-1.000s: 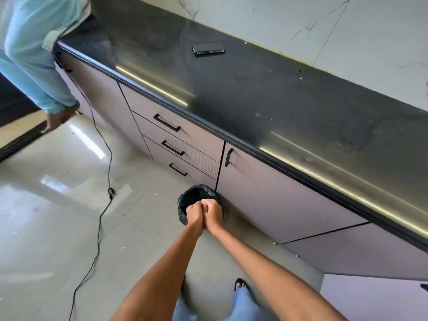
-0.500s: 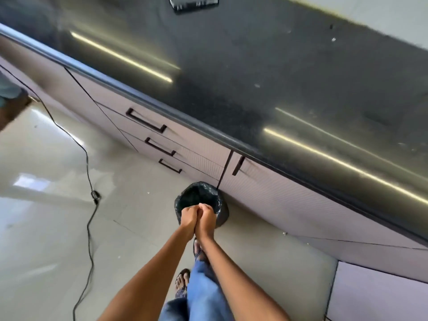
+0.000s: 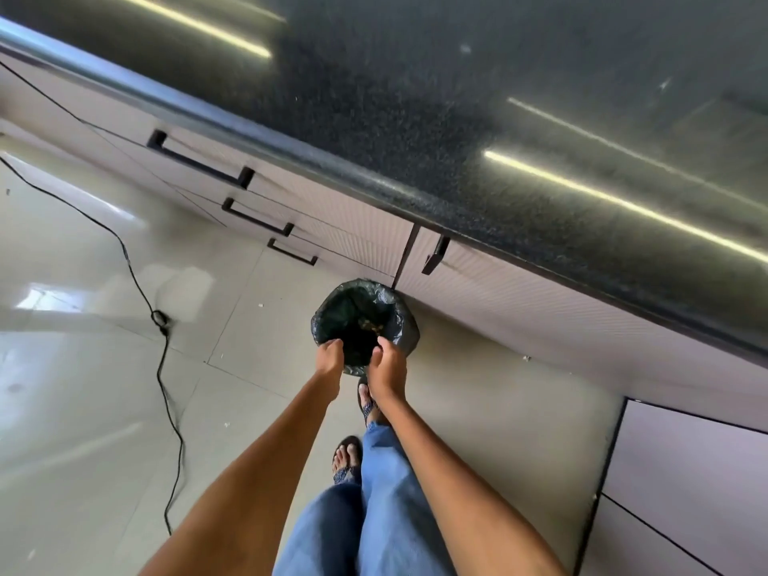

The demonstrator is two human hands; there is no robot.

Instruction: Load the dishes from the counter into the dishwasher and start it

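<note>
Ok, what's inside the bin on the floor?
The bin holds a black liner and a few small brownish scraps near the bottom. The near part is hidden by the left hand and right hand.

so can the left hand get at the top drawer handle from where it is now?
Probably yes. The left hand is empty, down at the bin, and nothing stands between it and the top drawer handle; it needs an upward reach.

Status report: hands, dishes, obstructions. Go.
Left hand and right hand apart over black-lined round bin, holding nothing. No dishes or dishwasher visible. Black cable trails across floor.
</note>
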